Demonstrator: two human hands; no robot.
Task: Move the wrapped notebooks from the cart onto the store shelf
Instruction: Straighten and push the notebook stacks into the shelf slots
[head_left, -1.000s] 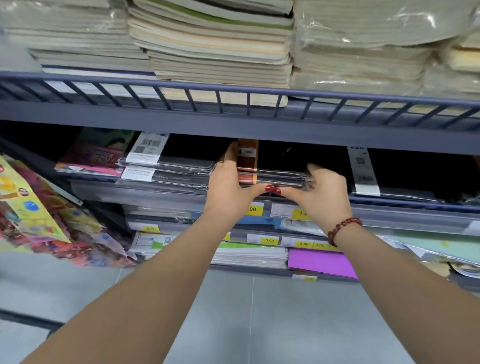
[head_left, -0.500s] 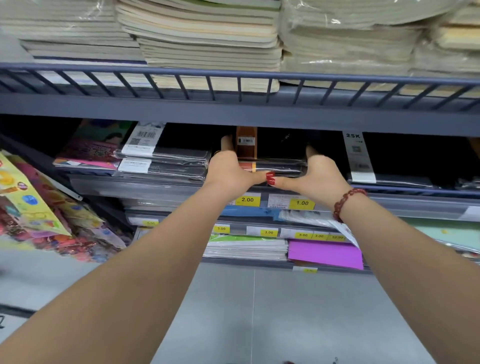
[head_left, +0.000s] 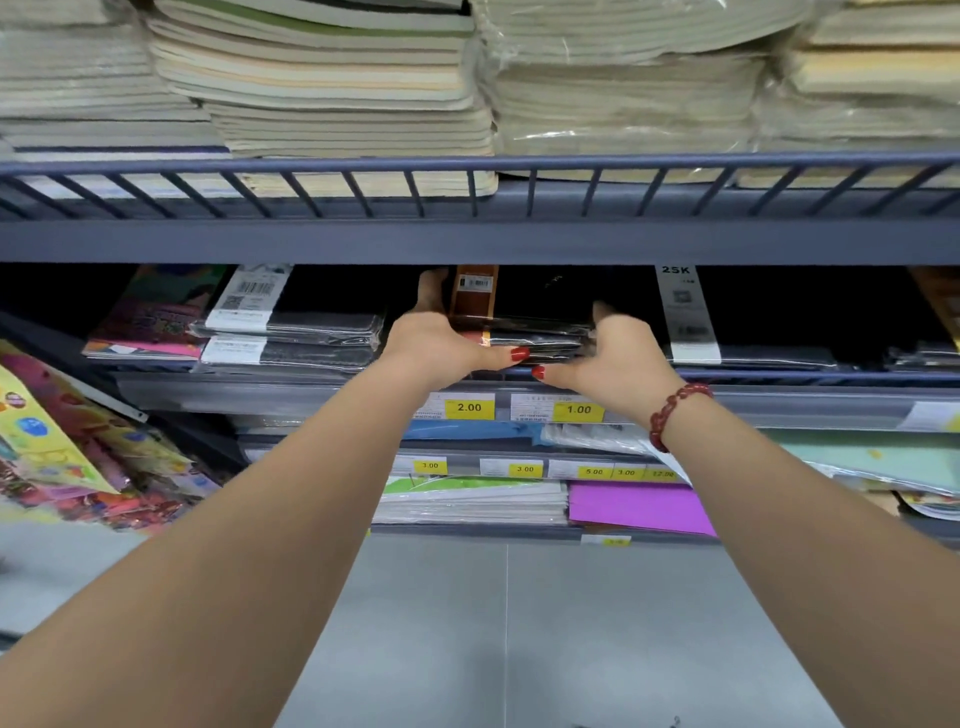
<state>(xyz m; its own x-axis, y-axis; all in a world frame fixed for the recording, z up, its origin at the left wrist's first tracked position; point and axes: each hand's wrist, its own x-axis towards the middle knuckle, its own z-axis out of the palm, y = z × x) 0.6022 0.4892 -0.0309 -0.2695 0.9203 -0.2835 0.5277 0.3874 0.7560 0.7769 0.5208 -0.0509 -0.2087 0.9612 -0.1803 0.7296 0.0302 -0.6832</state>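
Observation:
A stack of dark wrapped notebooks (head_left: 540, 325) with a brown band lies on the middle store shelf (head_left: 311, 392), under the upper shelf. My left hand (head_left: 441, 345) holds its left front corner, fingers reaching in along the side and thumb across the front edge. At the right front corner my right hand (head_left: 621, 361) holds it the same way; its fingertips are hidden in the dark shelf. The cart is out of view.
More wrapped dark notebooks (head_left: 296, 332) lie left of the stack, and another pile (head_left: 748, 356) lies to its right. The upper shelf rail (head_left: 467, 208) carries tall piles of pale notebooks. Below are price tags (head_left: 470, 408), paper packs and colourful packets (head_left: 78, 457).
Both hands have slid the stack deeper into the middle shelf, and my view has dropped slightly closer to the shelf front.

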